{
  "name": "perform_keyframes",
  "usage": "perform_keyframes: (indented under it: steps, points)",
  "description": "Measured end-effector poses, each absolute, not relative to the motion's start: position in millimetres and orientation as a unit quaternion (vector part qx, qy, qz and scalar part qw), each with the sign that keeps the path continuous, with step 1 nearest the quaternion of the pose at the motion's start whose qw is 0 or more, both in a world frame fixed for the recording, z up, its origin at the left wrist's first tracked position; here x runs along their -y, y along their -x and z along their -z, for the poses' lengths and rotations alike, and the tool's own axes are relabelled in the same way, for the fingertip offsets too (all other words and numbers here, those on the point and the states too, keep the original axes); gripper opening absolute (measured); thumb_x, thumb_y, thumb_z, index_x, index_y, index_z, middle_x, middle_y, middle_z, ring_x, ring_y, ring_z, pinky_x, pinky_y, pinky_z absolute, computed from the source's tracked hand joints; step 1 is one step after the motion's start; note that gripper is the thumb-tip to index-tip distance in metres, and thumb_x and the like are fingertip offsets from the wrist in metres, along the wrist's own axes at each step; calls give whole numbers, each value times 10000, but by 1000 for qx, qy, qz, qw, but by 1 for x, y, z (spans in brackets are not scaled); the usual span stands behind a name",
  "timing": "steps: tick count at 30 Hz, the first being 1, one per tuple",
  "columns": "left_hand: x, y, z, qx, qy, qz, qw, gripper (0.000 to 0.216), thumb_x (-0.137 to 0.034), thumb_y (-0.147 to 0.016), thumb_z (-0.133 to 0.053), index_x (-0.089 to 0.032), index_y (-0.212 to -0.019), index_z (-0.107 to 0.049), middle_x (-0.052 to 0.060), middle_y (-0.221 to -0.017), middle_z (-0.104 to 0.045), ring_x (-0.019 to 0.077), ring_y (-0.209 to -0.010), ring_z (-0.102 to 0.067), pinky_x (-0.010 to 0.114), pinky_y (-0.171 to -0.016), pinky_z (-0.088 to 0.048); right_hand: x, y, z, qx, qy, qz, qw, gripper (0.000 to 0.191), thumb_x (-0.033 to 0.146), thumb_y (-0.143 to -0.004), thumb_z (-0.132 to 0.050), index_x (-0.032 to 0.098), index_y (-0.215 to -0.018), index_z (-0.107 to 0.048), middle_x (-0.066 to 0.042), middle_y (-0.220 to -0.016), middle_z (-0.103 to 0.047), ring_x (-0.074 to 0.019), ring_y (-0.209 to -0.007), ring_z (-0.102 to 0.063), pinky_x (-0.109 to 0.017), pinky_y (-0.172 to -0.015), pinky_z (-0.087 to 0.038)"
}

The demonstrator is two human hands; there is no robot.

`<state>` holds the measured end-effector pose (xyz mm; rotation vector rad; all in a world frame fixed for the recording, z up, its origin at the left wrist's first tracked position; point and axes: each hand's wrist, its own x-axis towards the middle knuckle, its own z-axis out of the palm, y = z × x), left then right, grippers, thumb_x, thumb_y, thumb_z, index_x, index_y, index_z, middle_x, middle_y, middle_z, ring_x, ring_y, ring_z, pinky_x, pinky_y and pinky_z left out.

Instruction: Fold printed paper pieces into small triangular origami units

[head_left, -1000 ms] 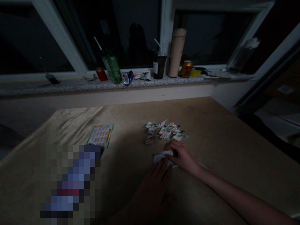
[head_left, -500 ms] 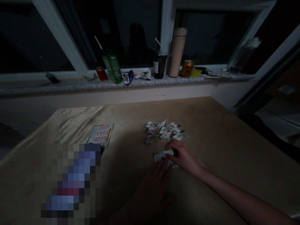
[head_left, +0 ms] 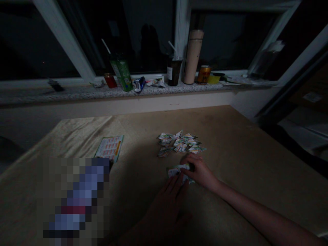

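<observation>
Printed paper piece lies low on the tan table, a little right of the middle, and both hands meet on it. At its 3 o'clock side the right hand has curled fingers closed on the edge, and it seems to pinch it. From 6 o'clock the left hand comes flat and open, with its fingertips touching the near edge; this hand is in deep shadow. I judge the step to be folding or creasing the piece. A further crease would call for lined-up edges under a firm press. At 12 o'clock, just beside the right hand, is a small pile of folded paper pieces. At 10 o'clock, well apart, lies a flat printed sheet. Far at 12 o'clock the stone windowsill carries a green carton and a dark cup, each with a straw, also a tall beige tumbler and a gold can.
</observation>
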<state>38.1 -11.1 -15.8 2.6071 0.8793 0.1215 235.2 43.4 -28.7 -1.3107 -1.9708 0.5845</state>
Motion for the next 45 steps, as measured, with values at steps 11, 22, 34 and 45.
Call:
perform_keyframes:
  steps: [11, 22, 34, 45]
  points:
    - [12, -38, 13, -309, -928, -54, 200, 737, -372, -821, -523, -173, -1414, -133, 97, -1488, -92, 281, -1346, -99, 446, -1080, -207, -43, -236, 27, 758, 509, -228, 337, 49, 166, -738, -639, 188, -779, -623, -34, -827, -625, -194, -841, -565, -337, -779, -399]
    - [11, -39, 12, -307, -927, -42, 212, 792, -449, -785, -554, -157, -1409, -162, 118, -1484, -85, 304, -1344, -73, 474, -1074, -198, -41, -235, 25, 769, 509, -204, 329, 44, 198, -755, -632, 188, -796, -624, -47, -841, -629, -205, -860, -569, -352, -781, -427]
    - [13, -38, 19, -296, -926, -70, 222, 905, -535, -735, -575, -152, -1417, -120, 116, -1489, -58, 313, -1344, -82, 486, -1072, -196, 27, -250, 4, 865, 446, -135, 185, 578, 240, -836, -506, 214, -1375, -297, -61, -1391, -379, -231, -1275, -344, -456, -1078, -265]
    - [13, -37, 15, -304, -929, -60, 204, 852, -520, -800, -492, -113, -1419, -71, 133, -1485, -54, 298, -1347, -75, 455, -1078, -193, 41, -259, 3, 866, 439, -195, 139, 737, 350, -814, -549, 188, -1411, -150, -90, -1444, -239, -239, -1318, -241, -484, -1111, -82]
